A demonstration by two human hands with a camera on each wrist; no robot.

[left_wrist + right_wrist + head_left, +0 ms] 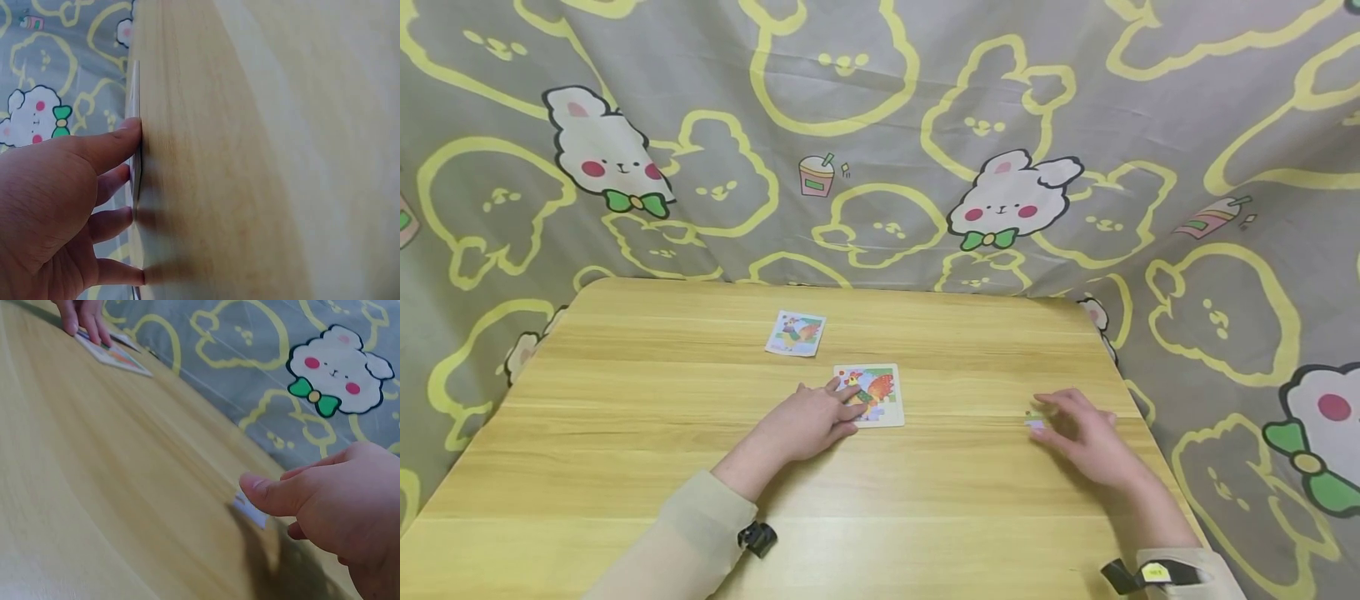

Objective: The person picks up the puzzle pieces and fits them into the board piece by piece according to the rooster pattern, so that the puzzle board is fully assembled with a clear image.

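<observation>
On the table lies a square puzzle board (891, 421) with a rooster picture, pale at its lower right corner. My left hand (812, 418) rests on its left part, fingers spread over the picture and the thumb at its near edge. In the left wrist view the board (136, 94) shows edge-on beside the thumb. Well to the right, my right hand (1086, 433) pinches a small puzzle piece (1036, 422), green and lilac, between thumb and fingers. The right wrist view shows this piece (251, 511) low over the table, partly hidden by the thumb.
A small rooster picture card (796, 333) lies behind the board, to its left. The wooden table (625, 417) ends at a grey curtain (880, 150) with rabbit drawings, at the back and sides.
</observation>
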